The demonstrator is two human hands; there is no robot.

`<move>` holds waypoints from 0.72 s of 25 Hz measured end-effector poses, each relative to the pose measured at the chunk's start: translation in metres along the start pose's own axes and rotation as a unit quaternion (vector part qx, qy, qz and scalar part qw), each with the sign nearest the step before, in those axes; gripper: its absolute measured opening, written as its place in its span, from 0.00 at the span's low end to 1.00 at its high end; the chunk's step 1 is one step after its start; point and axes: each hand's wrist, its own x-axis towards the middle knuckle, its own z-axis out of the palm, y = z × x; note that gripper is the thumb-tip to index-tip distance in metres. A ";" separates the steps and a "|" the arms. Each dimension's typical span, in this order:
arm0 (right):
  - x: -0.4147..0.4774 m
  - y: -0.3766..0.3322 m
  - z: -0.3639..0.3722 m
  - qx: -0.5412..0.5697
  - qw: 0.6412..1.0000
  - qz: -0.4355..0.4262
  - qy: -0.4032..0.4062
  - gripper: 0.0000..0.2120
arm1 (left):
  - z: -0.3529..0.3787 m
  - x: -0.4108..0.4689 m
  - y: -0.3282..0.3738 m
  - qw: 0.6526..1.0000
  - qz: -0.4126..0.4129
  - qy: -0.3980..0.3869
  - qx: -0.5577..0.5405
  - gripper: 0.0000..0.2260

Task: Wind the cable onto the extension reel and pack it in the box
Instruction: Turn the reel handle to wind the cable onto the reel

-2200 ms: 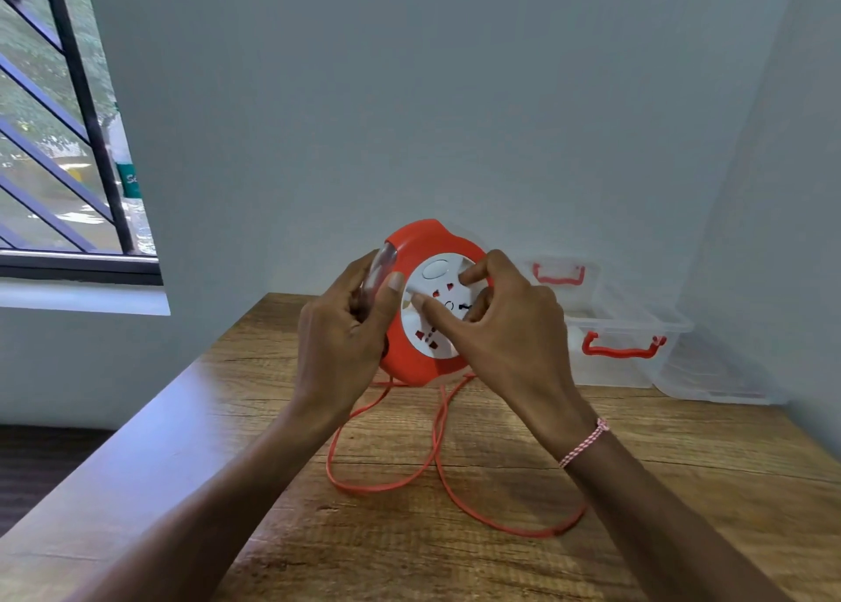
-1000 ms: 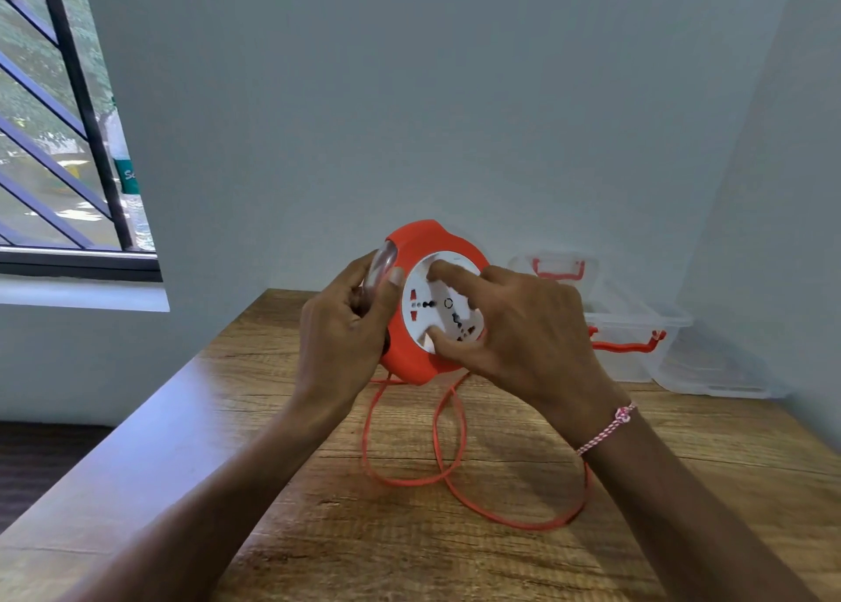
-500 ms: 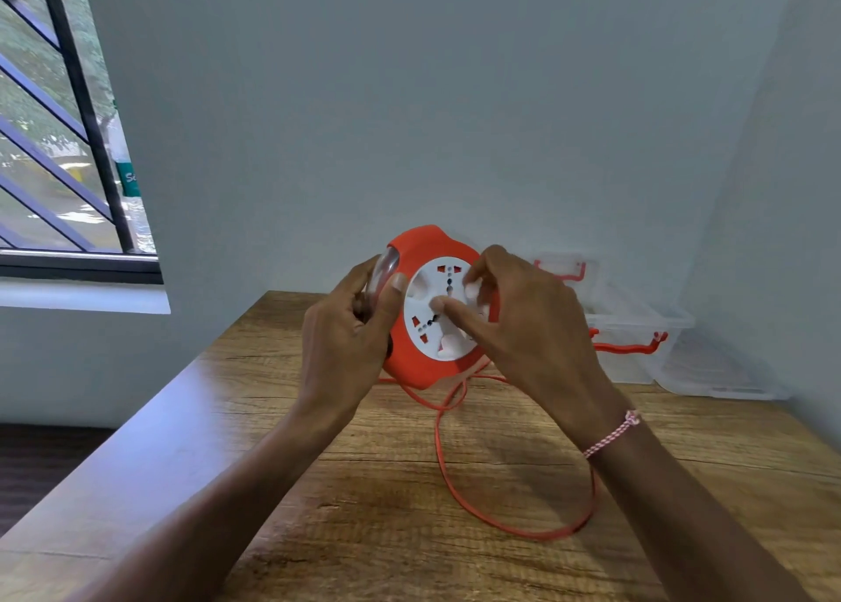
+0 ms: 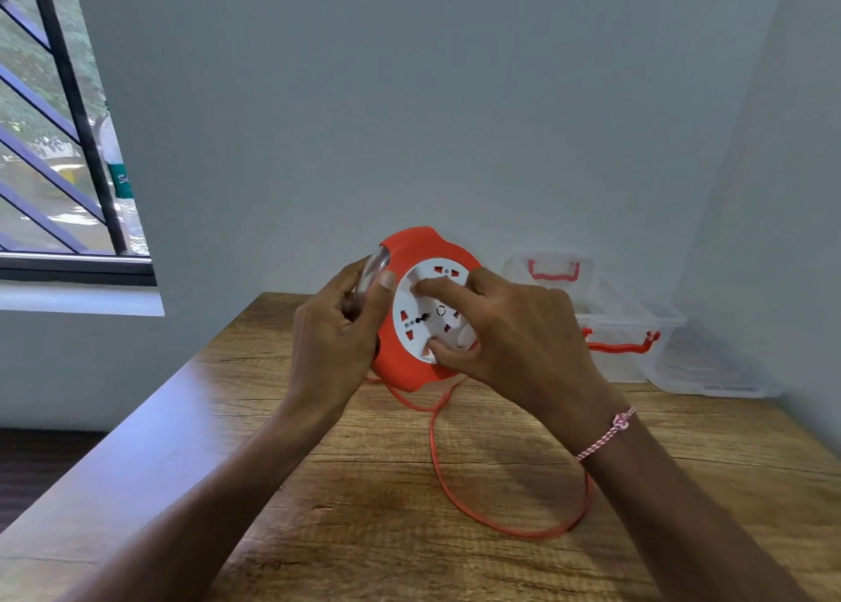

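Observation:
An orange extension reel (image 4: 405, 260) with a white round socket face (image 4: 425, 315) is held upright above the wooden table (image 4: 364, 488). My left hand (image 4: 336, 333) grips its left edge, thumb on the rim. My right hand (image 4: 509, 333) has its fingers pressed on the white face. An orange cable (image 4: 455, 492) hangs from the reel's underside and lies in one loop on the table, running under my right wrist. A clear plastic box (image 4: 623, 328) with orange handles stands open at the back right.
The box's clear lid (image 4: 710, 369) lies flat beside it against the right wall. A barred window (image 4: 59, 146) is at the left. The table's left edge drops to the floor. Grey walls close off the back and right.
My right hand has kept turning the white face round. The loose cable on the table has shrunk from two loops to one and drawn toward the reel.

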 end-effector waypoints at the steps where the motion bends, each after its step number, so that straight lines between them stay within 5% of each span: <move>1: 0.001 -0.002 0.001 0.025 0.999 0.034 0.000 0.29 | 0.001 -0.001 0.001 1.000 0.006 0.003 0.005 0.09; 5: 0.006 -0.018 0.007 0.146 0.957 0.249 0.010 0.31 | 0.004 -0.004 0.002 0.998 0.042 0.009 0.038 0.19; 8: 0.013 -0.021 0.011 0.406 0.795 0.450 -0.027 0.28 | 0.004 -0.005 0.000 0.998 0.046 0.008 0.042 0.19; 9: 0.013 -0.020 0.010 0.443 0.766 0.465 -0.031 0.27 | 0.004 -0.004 -0.001 0.998 0.040 0.007 0.037 0.16; 11: 0.011 -0.014 0.008 0.351 0.845 0.403 -0.006 0.24 | 0.002 -0.002 -0.001 0.999 0.027 0.013 0.029 0.12; 14: 0.005 -0.002 0.003 0.118 0.976 0.180 0.031 0.20 | -0.001 0.002 -0.001 0.999 0.017 0.028 0.028 0.11; 18: 0.003 0.008 0.000 0.016 0.997 0.000 -0.080 0.26 | -0.003 0.004 -0.001 1.000 -0.002 0.028 0.011 0.14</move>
